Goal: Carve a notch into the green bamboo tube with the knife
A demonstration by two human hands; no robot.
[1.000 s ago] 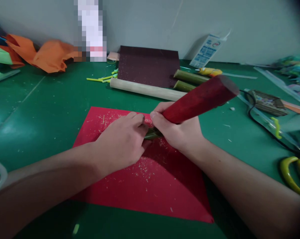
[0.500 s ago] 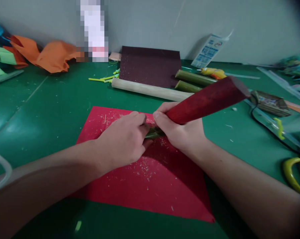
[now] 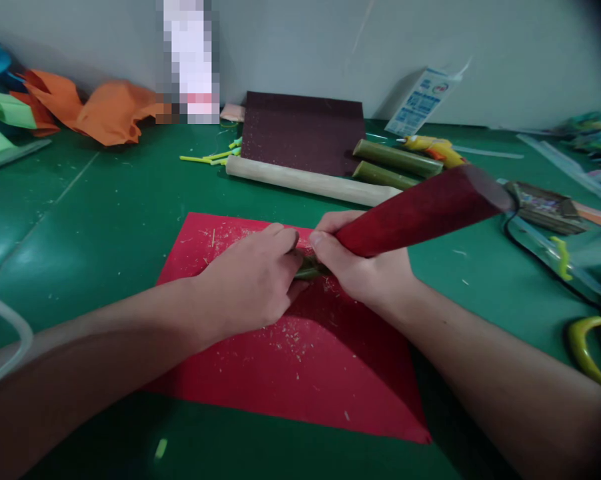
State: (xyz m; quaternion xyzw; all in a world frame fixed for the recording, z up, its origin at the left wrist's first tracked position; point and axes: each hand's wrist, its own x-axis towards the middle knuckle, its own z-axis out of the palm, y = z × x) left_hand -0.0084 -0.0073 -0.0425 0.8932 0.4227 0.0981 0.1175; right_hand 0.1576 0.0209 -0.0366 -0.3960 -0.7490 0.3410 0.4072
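Note:
My left hand (image 3: 253,277) is closed around a short green bamboo piece (image 3: 310,272), which shows between my two hands over the red sheet (image 3: 300,393). In my right hand (image 3: 365,267) is the thick red handle (image 3: 420,210) of a tool, slanting up and to the right. The tool's working end is hidden behind my fingers and the bamboo. My right thumb lies close to the bamboo, and the two hands are nearly touching. Pale shavings (image 3: 293,340) are scattered over the sheet.
Behind the hands lie a pale wooden rod (image 3: 305,183), green bamboo lengths (image 3: 400,158), a dark sheet (image 3: 303,133) and a yellow glue gun (image 3: 435,148). Yellow-handled scissors (image 3: 588,347) are at the right. Orange paper (image 3: 110,113) lies at the back left.
The handle's upper end has shifted slightly right and down in my right hand. Both hands keep their grip close together; the whole view has drifted slightly.

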